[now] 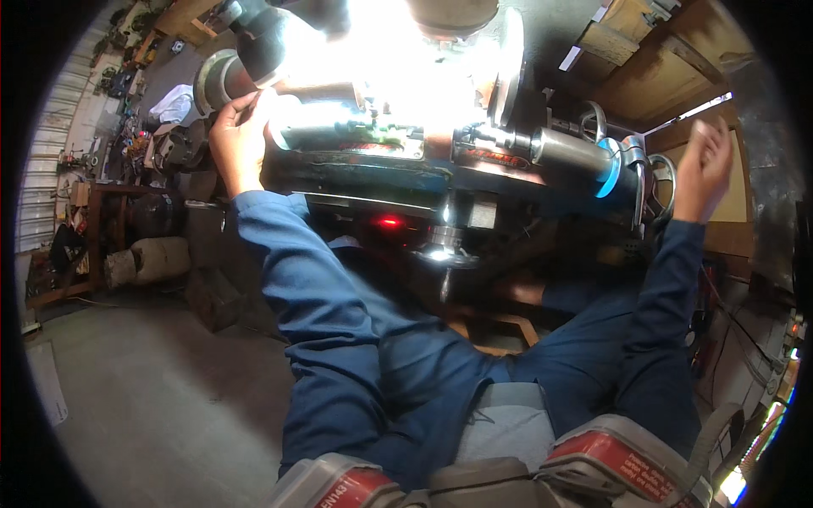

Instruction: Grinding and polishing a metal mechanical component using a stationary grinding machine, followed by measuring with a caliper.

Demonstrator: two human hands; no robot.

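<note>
A bench-mounted grinding machine [364, 180] spans the view in front of me, its upper middle washed out by bright light. My left hand [240, 140] is at its left end, thumb and fingers closed at the rounded end of a metal cylinder [318, 125]; glare hides what they grip. My right hand [708, 169] is raised beyond the right end, slightly blurred, fingers loosely bent and nothing visible in them. Nearest to it are a spoked metal handwheel [663, 188] and a steel cylinder [569, 152] with a blue ring [609, 168].
A pale grinding disc [509, 68] stands upright at the machine's back. A shiny handwheel [446, 254] hangs below its front, above my legs. Wooden shelving [669, 63] is at the far right. Cluttered tools [140, 140] fill the left. Two filter cartridges [614, 461] show at the lower edge.
</note>
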